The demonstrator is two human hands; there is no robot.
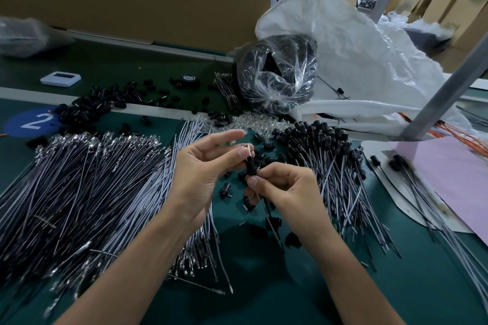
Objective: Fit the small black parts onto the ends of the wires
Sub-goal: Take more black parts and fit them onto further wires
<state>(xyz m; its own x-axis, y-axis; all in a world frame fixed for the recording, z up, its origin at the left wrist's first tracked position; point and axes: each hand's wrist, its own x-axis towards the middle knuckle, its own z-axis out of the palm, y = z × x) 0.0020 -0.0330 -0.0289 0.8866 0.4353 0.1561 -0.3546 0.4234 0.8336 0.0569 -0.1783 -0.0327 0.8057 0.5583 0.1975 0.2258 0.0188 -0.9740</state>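
Note:
Above the green table, my left hand (204, 163) pinches the top of a small black part (250, 166) between thumb and fingertips, index finger stretched out. My right hand (284, 187) pinches the same part from below, where a thin wire (269, 212) hangs down from my fingers. A wide heap of bare grey wires (79, 192) with metal terminals lies to the left. Wires fitted with black parts (330, 166) are piled to the right. Loose black parts (237, 187) lie scattered under my hands.
A clear bag of black parts (274, 74) and a large white plastic sack (356, 55) stand behind. More black parts (105, 103) spread at the back left near a white device (60, 78). A pink sheet (454, 174) and a metal post (449, 87) are at the right.

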